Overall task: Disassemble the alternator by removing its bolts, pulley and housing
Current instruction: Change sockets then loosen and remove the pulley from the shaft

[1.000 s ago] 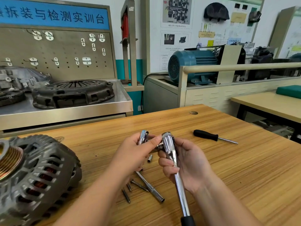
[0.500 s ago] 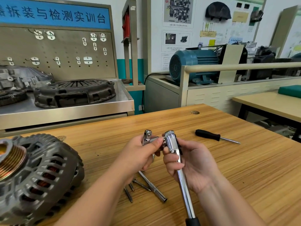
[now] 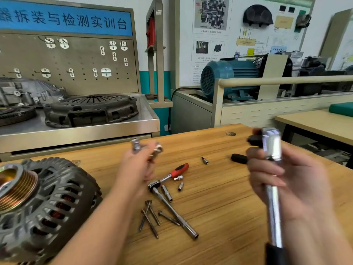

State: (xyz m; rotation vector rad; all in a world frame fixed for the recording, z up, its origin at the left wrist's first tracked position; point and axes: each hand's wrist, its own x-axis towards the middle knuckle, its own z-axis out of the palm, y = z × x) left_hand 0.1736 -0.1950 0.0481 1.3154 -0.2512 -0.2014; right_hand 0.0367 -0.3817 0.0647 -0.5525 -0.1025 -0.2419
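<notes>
Grey slotted alternator (image 3: 57,207) with coppery pulley (image 3: 17,186) lies assembled; left hand (image 3: 135,169) pinches a chrome fitting (image 3: 137,146), right hand (image 3: 282,180) grips ratchet (image 3: 271,146).

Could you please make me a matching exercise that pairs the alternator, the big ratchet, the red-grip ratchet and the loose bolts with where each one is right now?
Things:
1. alternator
2. big ratchet
3. red-grip ratchet
4. bolts

Places:
A. held upright in the right hand
B. at the left end of the table
C. scattered on the table beside the extension bar
D. lying on the table among small sockets

Pairs: 1-B, 2-A, 3-D, 4-C
</notes>
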